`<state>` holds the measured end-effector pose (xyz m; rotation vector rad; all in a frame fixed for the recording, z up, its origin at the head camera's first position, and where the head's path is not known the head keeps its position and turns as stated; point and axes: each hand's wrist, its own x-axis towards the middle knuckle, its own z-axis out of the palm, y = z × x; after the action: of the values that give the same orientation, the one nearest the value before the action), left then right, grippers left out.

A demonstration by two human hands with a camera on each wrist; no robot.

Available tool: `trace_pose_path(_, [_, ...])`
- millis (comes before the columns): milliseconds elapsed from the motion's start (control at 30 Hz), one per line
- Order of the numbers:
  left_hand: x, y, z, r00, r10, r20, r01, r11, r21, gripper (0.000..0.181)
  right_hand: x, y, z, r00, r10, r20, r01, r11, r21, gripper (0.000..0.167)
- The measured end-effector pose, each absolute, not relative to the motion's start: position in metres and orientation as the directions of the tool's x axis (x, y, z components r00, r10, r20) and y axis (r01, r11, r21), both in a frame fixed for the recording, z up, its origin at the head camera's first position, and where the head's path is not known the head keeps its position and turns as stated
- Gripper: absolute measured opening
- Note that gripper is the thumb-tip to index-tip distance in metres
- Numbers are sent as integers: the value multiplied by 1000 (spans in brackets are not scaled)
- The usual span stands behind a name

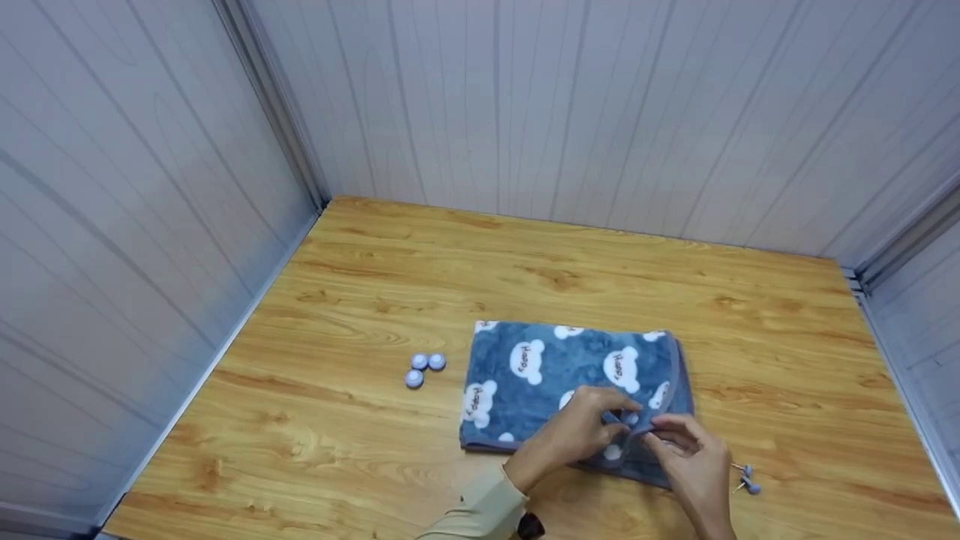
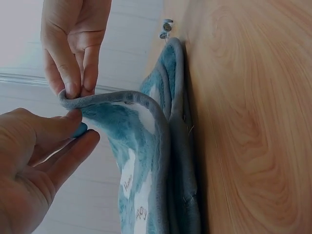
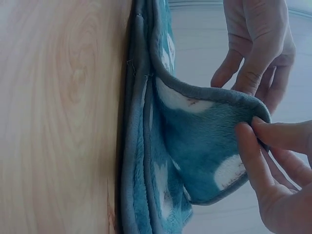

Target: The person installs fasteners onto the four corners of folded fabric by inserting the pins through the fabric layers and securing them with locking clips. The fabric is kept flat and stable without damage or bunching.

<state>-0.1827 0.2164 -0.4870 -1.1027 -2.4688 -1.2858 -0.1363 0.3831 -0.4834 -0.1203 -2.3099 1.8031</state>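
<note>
A folded blue fleece blanket point(image 1: 574, 364) with white bear-head prints and a grey hem lies on the table. My right hand point(image 1: 697, 465) pinches its near right corner between thumb and fingers, lifting it off the lower layers. Just left of that corner, my left hand point(image 1: 574, 429) pinches a small round blue cap point(image 2: 79, 130) between thumb and finger. The cap is close to the raised corner; whether they touch, I cannot tell. In the right wrist view the left hand point(image 3: 263, 44) is partly behind the lifted corner. Whatever lies under the right fingertips is hidden.
Several round pale-blue caps point(image 1: 419, 362) sit together left of the blanket. Blue-headed pins point(image 1: 748, 484) lie to the right of the right hand. The wooden table point(image 1: 555, 277) is bounded by pale panel walls point(image 1: 525, 112) at the back and sides.
</note>
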Motion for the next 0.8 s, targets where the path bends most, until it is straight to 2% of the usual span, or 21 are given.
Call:
trace_pose_path(333, [-179, 223, -485, -705, 564, 430, 683, 378, 624, 29, -135, 384, -482, -971, 205, 124, -80, 211, -974, 22])
trace_pose_path(467, [-175, 223, -484, -705, 596, 386, 673, 390, 629, 31, -135, 387, -483, -970, 208, 129, -87, 200, -976, 24])
trace_pose_path(667, [-173, 225, -482, -741, 614, 272, 610, 445, 656, 33, -134, 390, -482, -979, 164, 125, -87, 222, -971, 27])
trace_pose_path(800, [-174, 227, -481, -757, 599, 261, 589, 452, 670, 27, -133, 390, -480, -983, 122, 136, -104, 234, -967, 28])
